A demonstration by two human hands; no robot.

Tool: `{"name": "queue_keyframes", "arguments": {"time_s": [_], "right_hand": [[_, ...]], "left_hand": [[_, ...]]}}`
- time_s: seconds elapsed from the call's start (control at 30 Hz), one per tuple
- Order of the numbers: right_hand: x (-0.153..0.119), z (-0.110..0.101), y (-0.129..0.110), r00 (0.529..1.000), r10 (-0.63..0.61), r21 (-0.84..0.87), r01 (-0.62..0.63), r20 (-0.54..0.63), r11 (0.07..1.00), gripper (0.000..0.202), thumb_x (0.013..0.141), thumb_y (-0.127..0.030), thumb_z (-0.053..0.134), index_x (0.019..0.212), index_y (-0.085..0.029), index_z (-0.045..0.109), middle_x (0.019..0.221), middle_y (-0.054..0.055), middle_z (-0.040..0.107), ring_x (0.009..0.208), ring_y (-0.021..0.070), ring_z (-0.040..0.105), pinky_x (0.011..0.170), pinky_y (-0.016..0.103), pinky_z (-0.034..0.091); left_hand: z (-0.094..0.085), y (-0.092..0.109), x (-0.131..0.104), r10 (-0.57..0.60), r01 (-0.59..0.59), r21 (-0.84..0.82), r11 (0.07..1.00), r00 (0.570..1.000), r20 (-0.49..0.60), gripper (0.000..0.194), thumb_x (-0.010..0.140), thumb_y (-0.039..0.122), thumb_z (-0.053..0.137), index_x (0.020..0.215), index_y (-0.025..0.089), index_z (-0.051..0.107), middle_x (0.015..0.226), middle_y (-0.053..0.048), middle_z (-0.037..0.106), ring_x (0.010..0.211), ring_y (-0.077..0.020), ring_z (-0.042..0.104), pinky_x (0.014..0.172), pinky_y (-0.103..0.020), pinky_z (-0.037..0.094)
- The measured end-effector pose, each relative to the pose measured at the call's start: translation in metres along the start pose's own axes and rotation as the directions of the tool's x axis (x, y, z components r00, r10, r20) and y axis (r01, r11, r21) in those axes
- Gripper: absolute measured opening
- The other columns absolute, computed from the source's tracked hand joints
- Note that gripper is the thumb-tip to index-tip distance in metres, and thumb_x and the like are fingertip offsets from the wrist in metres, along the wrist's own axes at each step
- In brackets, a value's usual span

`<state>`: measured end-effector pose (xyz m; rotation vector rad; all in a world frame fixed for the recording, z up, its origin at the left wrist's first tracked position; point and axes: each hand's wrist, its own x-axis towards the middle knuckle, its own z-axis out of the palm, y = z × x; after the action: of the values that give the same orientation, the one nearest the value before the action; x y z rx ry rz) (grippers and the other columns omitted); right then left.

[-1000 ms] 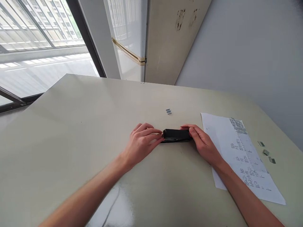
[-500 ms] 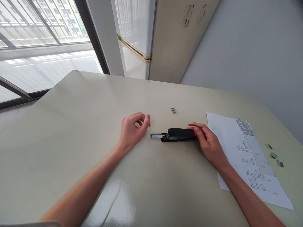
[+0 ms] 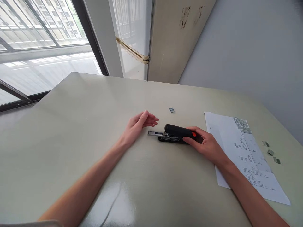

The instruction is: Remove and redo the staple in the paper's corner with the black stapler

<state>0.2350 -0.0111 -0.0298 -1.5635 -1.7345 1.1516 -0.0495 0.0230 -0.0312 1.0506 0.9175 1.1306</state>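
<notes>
A black stapler [image 3: 178,131] with a red button at its rear lies on the table, its metal staple tray [image 3: 155,133] sticking out toward the left. My right hand [image 3: 205,143] grips the stapler's rear end, thumb on the near side and fingers on the far side. Just left of the tray, my left hand [image 3: 139,124] is open, fingers stretched toward the right and holding nothing. Several short staple strips [image 3: 171,110] lie beyond the stapler.
A printed paper sheet [image 3: 222,129] lies on the right, partly under my right forearm, with rows of staples [image 3: 242,125] on its far corner. More staple strips [image 3: 270,152] sit right of it. Behind the pale table [image 3: 113,97] stand a fridge [image 3: 134,52] and a wall.
My left hand has uncurled and moved slightly right, toward the tray. My right hand has shifted from the stapler's rear button to a grip around its rear, and the stapler's top looks slightly tilted.
</notes>
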Motion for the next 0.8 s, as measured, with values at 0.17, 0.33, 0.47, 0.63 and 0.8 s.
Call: {"name": "queue_keyframes", "arguments": {"time_s": [0.17, 0.33, 0.47, 0.63, 0.8], "right_hand": [[-0.004, -0.007, -0.005, 0.98, 0.099, 0.236, -0.138, 0.173, 0.962, 0.04, 0.09, -0.061, 0.072, 0.107, -0.025, 0.072, 0.093, 0.003, 0.067, 0.085, 0.0194, 0.058, 0.072, 0.029, 0.046], [-0.004, -0.005, -0.006, 0.923, 0.172, 0.462, -0.327, 0.345, 0.824, 0.042, 0.085, -0.057, 0.079, 0.104, -0.02, 0.073, 0.085, 0.002, 0.059, 0.07, 0.0132, 0.049, 0.051, 0.023, 0.039], [-0.003, -0.002, -0.012, 0.857, 0.188, 0.526, -0.453, 0.48, 0.72, 0.044, 0.085, -0.058, 0.08, 0.1, -0.017, 0.074, 0.082, 0.002, 0.061, 0.063, 0.0102, 0.047, 0.046, 0.021, 0.039], [-0.004, -0.001, -0.018, 0.795, 0.146, 0.523, -0.512, 0.588, 0.682, 0.046, 0.087, -0.06, 0.077, 0.096, -0.015, 0.074, 0.086, 0.008, 0.073, 0.058, 0.0099, 0.052, 0.046, 0.021, 0.043], [-0.004, -0.001, -0.018, 0.805, 0.146, 0.529, -0.502, 0.575, 0.685, 0.044, 0.089, -0.058, 0.075, 0.096, -0.015, 0.073, 0.089, 0.01, 0.076, 0.052, 0.0088, 0.05, 0.046, 0.022, 0.045]], "left_hand": [[0.01, -0.005, -0.004, -0.109, 0.156, -0.383, 0.91, 0.984, 0.141, 0.037, 0.1, 0.048, 0.066, 0.091, 0.013, 0.074, 0.092, -0.01, 0.077, 0.092, -0.0221, 0.073, 0.09, -0.034, 0.058], [0.022, -0.003, -0.008, -0.212, 0.279, -0.625, 0.729, 0.96, 0.181, 0.038, 0.107, 0.036, 0.053, 0.091, 0.009, 0.075, 0.092, -0.011, 0.075, 0.088, -0.0225, 0.075, 0.088, -0.033, 0.06], [0.025, -0.003, -0.008, -0.298, 0.291, -0.74, 0.607, 0.946, 0.127, 0.04, 0.11, 0.027, 0.043, 0.089, 0.01, 0.072, 0.09, -0.011, 0.073, 0.087, -0.0206, 0.075, 0.085, -0.031, 0.062], [0.024, -0.003, -0.005, -0.359, 0.267, -0.803, 0.533, 0.93, 0.071, 0.039, 0.11, 0.022, 0.038, 0.095, 0.008, 0.071, 0.089, -0.011, 0.072, 0.087, -0.0196, 0.076, 0.081, -0.029, 0.063], [0.024, -0.002, -0.004, -0.377, 0.269, -0.804, 0.529, 0.924, 0.061, 0.035, 0.109, 0.022, 0.04, 0.099, 0.007, 0.07, 0.092, -0.013, 0.072, 0.088, -0.0208, 0.075, 0.081, -0.029, 0.064]]}}
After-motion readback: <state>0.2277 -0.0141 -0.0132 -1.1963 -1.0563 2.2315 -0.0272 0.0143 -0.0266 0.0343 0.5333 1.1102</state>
